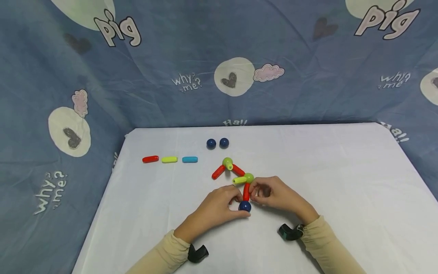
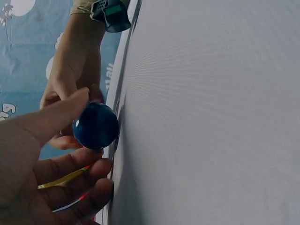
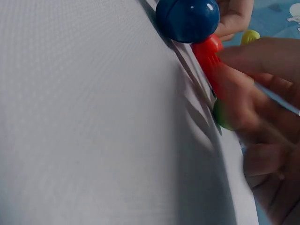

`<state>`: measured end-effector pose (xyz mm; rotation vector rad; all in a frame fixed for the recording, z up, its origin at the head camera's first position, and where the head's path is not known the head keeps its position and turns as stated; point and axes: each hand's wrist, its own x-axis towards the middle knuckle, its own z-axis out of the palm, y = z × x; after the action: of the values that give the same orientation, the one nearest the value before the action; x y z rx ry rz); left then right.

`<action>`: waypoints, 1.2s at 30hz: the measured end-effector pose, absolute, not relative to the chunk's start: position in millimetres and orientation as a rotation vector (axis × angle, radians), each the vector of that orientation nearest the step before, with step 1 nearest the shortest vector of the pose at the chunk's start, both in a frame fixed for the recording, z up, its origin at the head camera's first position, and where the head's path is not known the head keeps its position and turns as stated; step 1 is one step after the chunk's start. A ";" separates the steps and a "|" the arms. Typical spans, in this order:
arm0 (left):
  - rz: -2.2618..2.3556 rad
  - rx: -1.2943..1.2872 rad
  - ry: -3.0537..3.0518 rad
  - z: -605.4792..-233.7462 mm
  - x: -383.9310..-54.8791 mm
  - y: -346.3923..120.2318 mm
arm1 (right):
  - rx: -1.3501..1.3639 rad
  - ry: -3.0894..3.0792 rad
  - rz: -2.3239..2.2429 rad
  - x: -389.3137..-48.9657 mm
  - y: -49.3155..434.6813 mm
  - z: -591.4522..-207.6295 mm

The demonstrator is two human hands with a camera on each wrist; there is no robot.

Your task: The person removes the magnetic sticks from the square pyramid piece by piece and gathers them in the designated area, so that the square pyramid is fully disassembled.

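Note:
My left hand [image 1: 219, 203] pinches a dark blue ball [image 1: 244, 206] between thumb and fingers, near the front of the built shape. From this ball a red stick [image 1: 246, 192] runs back to a green ball [image 1: 249, 177], which also bears a yellow-green stick [image 1: 239, 180]. A second red stick [image 1: 238, 170] links it to another green ball [image 1: 227, 163], with one more red stick [image 1: 218, 172] slanting off to the left. My right hand [image 1: 273, 193] has loosely bent fingers, their tips right at the right side of the front red stick; they are blurred in the right wrist view.
Behind the built shape lie two loose dark blue balls [image 1: 211, 144]. To the left, a red stick [image 1: 150, 159], a yellow-green stick [image 1: 169, 160] and a blue stick [image 1: 189, 159] lie in a row on the white tabletop [image 1: 342, 182]. A patterned blue cloth [image 1: 191, 34] hangs behind.

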<state>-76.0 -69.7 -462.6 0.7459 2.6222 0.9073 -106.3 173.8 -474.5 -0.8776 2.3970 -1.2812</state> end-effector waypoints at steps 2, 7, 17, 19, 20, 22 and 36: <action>0.899 0.765 2.624 -462.7 -75.1 -68.8 | -0.902 2.475 -1.287 -106.0 173.3 -473.1; 0.848 0.842 2.560 -461.0 -76.0 -68.9 | -0.932 2.597 -1.250 -105.5 173.7 -475.2; 0.889 0.878 2.397 -453.9 -85.8 -81.4 | -0.889 2.488 -1.200 -110.2 184.1 -470.3; 0.896 0.837 2.409 -451.5 -86.6 -83.2 | -0.872 2.503 -1.203 -111.2 185.4 -470.3; 0.892 0.819 2.415 -450.9 -86.3 -83.1 | -0.863 2.510 -1.203 -111.5 185.8 -470.5; 0.864 0.798 2.439 -450.9 -84.5 -81.2 | -0.848 2.523 -1.191 -111.9 186.2 -471.0; 0.851 0.704 2.648 -455.6 -86.1 -81.7 | -0.754 2.551 -0.998 -113.8 200.1 -459.8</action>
<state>-86.1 -81.7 -455.6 0.7045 2.6479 0.8507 -113.8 200.1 -459.8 -0.7544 2.5506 -0.9978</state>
